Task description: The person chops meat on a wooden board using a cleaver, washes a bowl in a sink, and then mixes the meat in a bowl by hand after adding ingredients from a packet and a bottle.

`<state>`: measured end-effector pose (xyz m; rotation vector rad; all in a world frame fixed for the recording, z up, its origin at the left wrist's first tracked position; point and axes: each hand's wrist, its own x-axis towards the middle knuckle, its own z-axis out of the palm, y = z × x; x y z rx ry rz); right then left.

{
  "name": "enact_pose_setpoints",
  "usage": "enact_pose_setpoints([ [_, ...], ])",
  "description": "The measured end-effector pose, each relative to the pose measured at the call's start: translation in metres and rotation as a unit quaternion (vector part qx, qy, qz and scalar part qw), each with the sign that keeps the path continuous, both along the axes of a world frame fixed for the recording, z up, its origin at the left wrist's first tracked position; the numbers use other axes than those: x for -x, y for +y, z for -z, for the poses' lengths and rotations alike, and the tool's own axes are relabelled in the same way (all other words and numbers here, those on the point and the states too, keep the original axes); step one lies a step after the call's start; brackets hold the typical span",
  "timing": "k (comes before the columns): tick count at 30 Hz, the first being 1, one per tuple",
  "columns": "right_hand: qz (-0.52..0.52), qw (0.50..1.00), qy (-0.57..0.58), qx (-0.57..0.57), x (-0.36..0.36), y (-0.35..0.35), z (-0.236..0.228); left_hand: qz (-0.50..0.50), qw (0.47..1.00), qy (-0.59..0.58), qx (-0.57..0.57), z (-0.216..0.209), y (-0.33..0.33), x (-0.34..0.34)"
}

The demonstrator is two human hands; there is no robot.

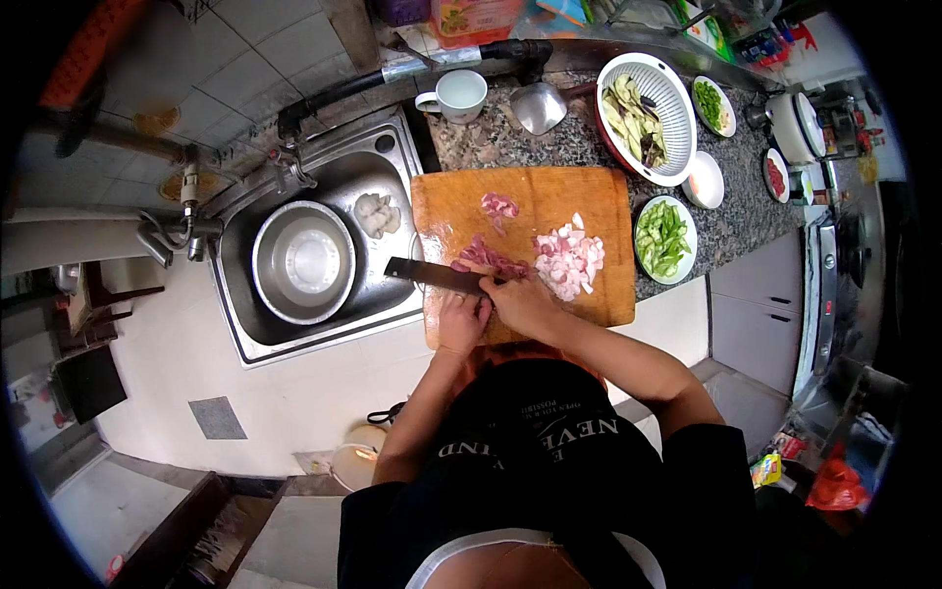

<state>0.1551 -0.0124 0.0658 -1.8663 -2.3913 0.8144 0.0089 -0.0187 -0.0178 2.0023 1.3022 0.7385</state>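
My right hand (525, 304) is closed around the handle end of a knife (432, 274), whose broad dark blade points left, past the edge of the wooden cutting board (599, 196). Just on the near side of the blade is my left hand (463, 319), its fingers curled; what they hold, if anything, is hidden. Dark red meat strips (496, 258) lie right behind the knife. A heap of pale pink diced fatty meat (569, 258) sits on the board's right side. Farther back is a small pile of sliced meat (499, 205).
To the left, a steel sink (231, 294) holds a metal basin (260, 260) of water and a whitish lump (377, 215). Behind the board stand a white mug (461, 95), a cleaver-like metal blade (538, 108) and a colander (679, 118) of sliced eggplant. Plated green peppers (663, 239) and small bowls stand right.
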Motion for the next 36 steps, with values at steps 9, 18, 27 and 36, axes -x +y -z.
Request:
enact_pose_setpoints([
  [9, 0.018, 0.993, -0.041, 0.111, -0.036, -0.04, -0.031, -0.004, 0.998, -0.006, -0.062, -0.004, -0.002, 0.002],
  [18, 0.021, 0.999, 0.023, 0.039, -0.012, 0.003, -0.034, -0.029, 0.994, -0.025, -0.103, -0.011, 0.004, -0.003],
  [27, -0.001, 0.995, -0.008, 0.096, -0.024, -0.024, -0.011, -0.012, 0.999, -0.009, -0.046, -0.007, -0.005, 0.0],
  [36, -0.01, 0.996, -0.03, 0.088, -0.028, 0.0, -0.05, -0.051, 0.993, -0.026, -0.099, -0.014, -0.002, -0.004],
])
